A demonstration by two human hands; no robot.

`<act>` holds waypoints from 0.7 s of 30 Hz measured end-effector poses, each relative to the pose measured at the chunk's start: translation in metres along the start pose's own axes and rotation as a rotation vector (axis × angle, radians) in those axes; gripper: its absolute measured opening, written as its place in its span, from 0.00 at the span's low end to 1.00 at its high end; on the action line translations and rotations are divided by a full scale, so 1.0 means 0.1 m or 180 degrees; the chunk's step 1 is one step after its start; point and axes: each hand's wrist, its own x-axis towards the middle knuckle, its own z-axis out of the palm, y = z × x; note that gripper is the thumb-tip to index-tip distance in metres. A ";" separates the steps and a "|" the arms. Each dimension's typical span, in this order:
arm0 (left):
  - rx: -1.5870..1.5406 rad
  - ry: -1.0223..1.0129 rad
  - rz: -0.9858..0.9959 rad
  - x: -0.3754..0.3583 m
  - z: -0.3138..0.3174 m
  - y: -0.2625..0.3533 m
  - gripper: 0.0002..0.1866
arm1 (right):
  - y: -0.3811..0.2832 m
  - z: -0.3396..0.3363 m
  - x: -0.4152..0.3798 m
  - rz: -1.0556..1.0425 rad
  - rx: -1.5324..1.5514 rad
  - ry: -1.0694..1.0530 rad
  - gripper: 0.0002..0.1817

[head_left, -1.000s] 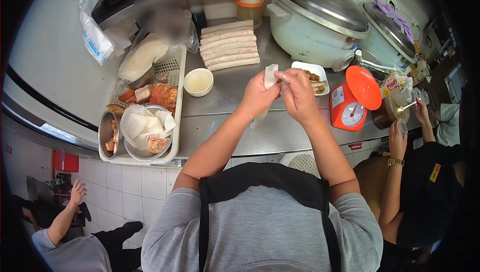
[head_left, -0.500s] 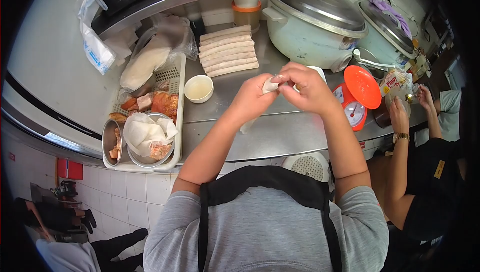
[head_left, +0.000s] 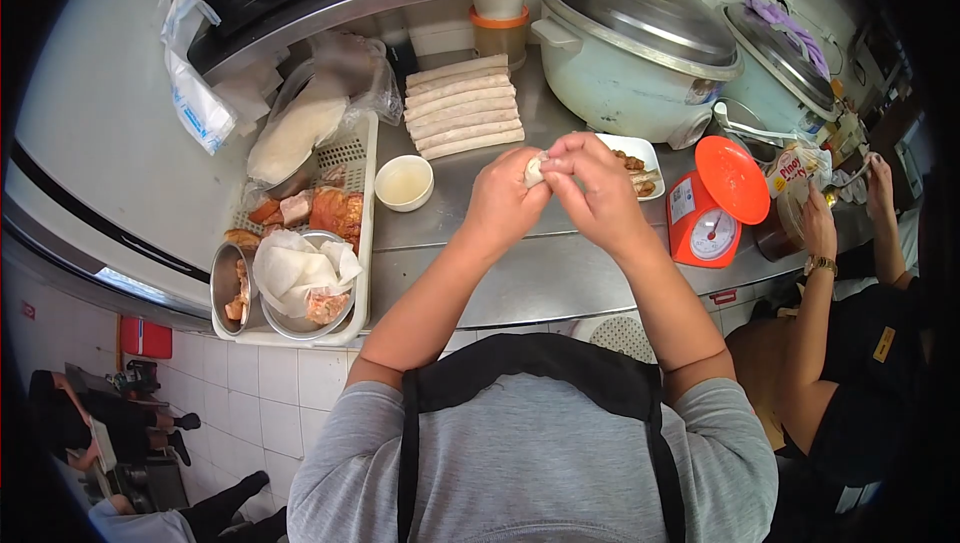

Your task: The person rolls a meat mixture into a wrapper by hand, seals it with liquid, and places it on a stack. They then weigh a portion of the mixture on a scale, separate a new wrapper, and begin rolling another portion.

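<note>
Between my two hands, over the steel counter, is a whitish spring roll (head_left: 535, 170), mostly hidden by fingers, with one end showing. My left hand (head_left: 505, 193) is wrapped round it. The fingertips of my right hand (head_left: 596, 183) pinch at that visible end. Behind my hands lies a row of several pale finished rolls (head_left: 462, 121), side by side. A small white bowl (head_left: 404, 201) of pale liquid stands to the left of my left hand. Beyond my right hand a white plate (head_left: 652, 159) holds brown cooked pieces.
At left, a white basket (head_left: 368, 213) holds meat chunks, metal bowls and crumpled white sheets (head_left: 303, 276). An orange scale (head_left: 706, 233) stands at right, before a large lidded cooker (head_left: 625, 68). A co-worker's hands (head_left: 820, 228) hold a container farther right. An overhead shelf (head_left: 400, 5) crosses the back.
My hands have drawn closer round the roll, and the loose pale end hanging below them no longer shows. More of the plate is visible. The co-worker's right hand has moved up and away.
</note>
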 end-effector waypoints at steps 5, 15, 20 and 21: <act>-0.0212 -0.0135 -0.0206 0.01 -0.03 -0.02 0.07 | -0.07 -0.03 -0.01 -0.0105 -0.0863 -0.0253 0.10; -0.1441 -0.0243 -0.0885 0.03 -0.02 -0.16 0.06 | 0.26 0.10 -0.08 0.0969 0.1584 -0.0378 0.20; -0.2892 0.0590 -0.0743 0.21 -0.17 -0.16 0.08 | 0.60 0.46 -0.65 0.1887 0.1429 -0.2100 0.23; -0.3115 0.0788 -0.0686 0.25 -0.24 -0.22 0.07 | 0.62 0.47 -0.70 0.2162 0.1432 -0.2260 0.22</act>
